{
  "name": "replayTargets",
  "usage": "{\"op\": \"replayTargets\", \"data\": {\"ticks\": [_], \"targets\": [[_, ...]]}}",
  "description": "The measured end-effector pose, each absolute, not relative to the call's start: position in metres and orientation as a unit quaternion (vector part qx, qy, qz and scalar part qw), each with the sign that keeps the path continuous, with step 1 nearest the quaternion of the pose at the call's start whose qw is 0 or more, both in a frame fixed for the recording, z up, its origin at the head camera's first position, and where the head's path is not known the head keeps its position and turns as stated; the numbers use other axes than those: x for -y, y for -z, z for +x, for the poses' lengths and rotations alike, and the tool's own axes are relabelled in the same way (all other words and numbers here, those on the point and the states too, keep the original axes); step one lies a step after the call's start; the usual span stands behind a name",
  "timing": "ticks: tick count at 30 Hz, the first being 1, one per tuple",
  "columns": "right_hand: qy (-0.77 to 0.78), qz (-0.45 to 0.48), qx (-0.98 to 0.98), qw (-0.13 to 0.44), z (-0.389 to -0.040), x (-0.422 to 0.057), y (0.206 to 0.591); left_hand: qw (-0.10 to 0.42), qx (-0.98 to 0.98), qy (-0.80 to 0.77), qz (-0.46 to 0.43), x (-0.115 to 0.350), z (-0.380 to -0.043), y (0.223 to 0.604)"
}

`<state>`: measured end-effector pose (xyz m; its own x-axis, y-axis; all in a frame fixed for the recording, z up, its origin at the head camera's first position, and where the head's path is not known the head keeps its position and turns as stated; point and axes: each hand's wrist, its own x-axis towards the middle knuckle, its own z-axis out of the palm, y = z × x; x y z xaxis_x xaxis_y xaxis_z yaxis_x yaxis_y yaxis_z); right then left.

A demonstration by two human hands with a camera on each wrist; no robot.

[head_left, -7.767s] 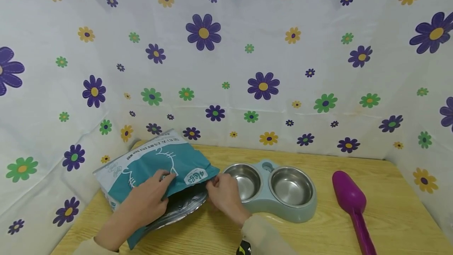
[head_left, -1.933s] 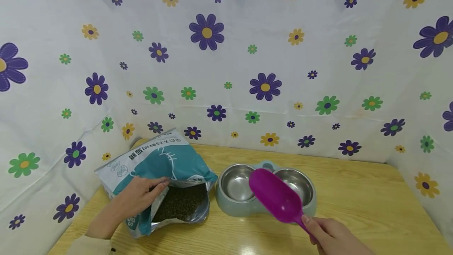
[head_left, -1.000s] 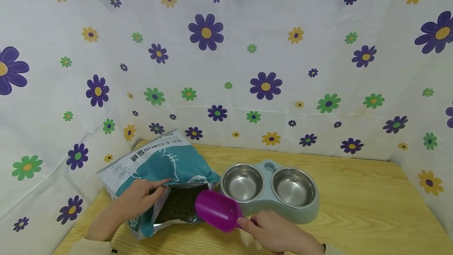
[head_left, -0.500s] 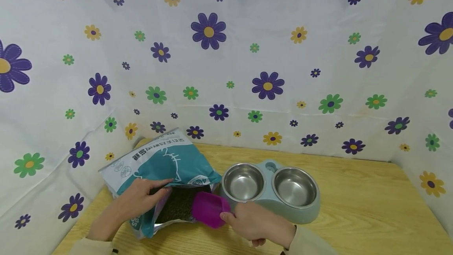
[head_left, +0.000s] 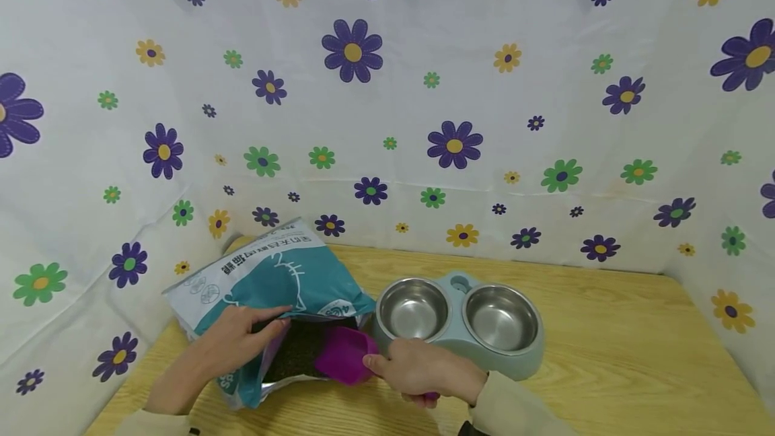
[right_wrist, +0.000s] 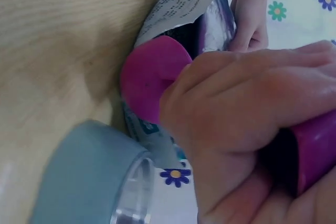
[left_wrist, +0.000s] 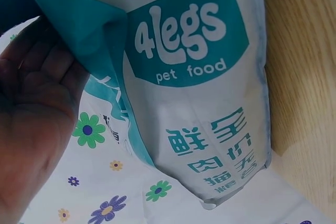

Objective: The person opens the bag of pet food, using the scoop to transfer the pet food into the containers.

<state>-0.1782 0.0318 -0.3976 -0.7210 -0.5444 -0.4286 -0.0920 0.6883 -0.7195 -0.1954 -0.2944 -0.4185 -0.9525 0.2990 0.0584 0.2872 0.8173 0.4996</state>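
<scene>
The pet food bag (head_left: pixel 315 274), teal and white, lies on the table with its mouth facing the front. Thumb and fingers of the left hand (head_left: pixel 233 345) pinch the mouth's upper edge and lift it; the "4Legs pet food" side of the bag (left_wrist: pixel 178 45) fills the left wrist view. Brown kibble (head_left: pixel 293 352) shows inside. My right hand (head_left: pixel 424 372) grips the handle of a magenta scoop (head_left: pixel 345 355), whose front part is inside the mouth, over the kibble. In the right wrist view the fingers wrap the handle, and the scoop (right_wrist: pixel 152 74) points into the opening.
Right beside the bag stands a pale blue double pet bowl (head_left: pixel 514 365) with two steel dishes, close behind the right hand. The wooden table (head_left: pixel 617 355) extends to the right. A flowered cloth (head_left: pixel 399 106) hangs at the back and sides.
Earlier both hands were at the bag's mouth and the scoop lay at right. The right hand took the scoop and carried it left over the bowls into the bag; the left kept the edge up.
</scene>
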Motion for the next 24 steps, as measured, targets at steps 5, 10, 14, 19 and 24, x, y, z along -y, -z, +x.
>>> {"op": "replayTargets", "data": {"ticks": [5, 10, 14, 19, 24], "targets": [[0.417, -0.143, -0.826, 0.350, -0.179, -0.033, 0.409, 0.012, -0.955, -0.256, 0.148, 0.295, -0.196, 0.419], [0.457, -0.132, -0.802, 0.361, -0.179, -0.039, 0.425, 0.012, -0.956, -0.255, 0.142, 0.294, -0.196, 0.420], [0.481, -0.122, -0.787, 0.365, -0.175, -0.047, 0.436, 0.010, -0.955, -0.258, 0.145, 0.293, -0.196, 0.421], [0.509, -0.114, -0.773, 0.362, -0.167, -0.056, 0.445, 0.007, -0.955, -0.259, 0.145, 0.293, -0.196, 0.422], [0.532, -0.128, -0.762, 0.346, -0.163, -0.061, 0.456, 0.004, -0.956, -0.258, 0.141, 0.294, -0.197, 0.422]]}}
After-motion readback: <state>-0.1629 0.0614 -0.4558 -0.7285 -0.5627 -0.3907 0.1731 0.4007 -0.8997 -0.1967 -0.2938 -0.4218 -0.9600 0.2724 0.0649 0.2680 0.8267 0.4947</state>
